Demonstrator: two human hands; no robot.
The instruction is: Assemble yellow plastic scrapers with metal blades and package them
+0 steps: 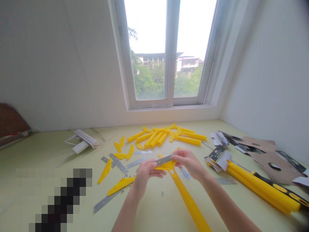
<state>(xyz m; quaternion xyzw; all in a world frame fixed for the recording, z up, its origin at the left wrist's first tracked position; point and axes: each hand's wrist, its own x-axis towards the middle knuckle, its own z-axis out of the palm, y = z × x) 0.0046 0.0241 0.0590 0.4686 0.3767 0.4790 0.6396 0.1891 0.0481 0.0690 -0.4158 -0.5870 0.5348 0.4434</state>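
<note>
A grey metal scraper blade (164, 160) lies across the head of a yellow long-handled scraper (187, 196), whose handle slopes down toward me. My left hand (145, 174) is closed on the left end of the blade and head, thumb on top. At the other end, my right hand (189, 162) pinches the blade and head between thumb and fingers. Left of my hands are a loose yellow blade cover (120, 186), a grey blade (106, 202) and small screws (126, 175). Behind my right hand lies a small clear plastic bag (185, 173), partly hidden.
Several yellow scraper handles (156, 137) are piled below the window (169, 64). A white power strip (85, 138) with cords lies at left. To the right are cardboard packaging (260, 161), yellow handles (263, 187) and a black-and-yellow tool handle (280, 188). A pixelated dark patch covers the lower left.
</note>
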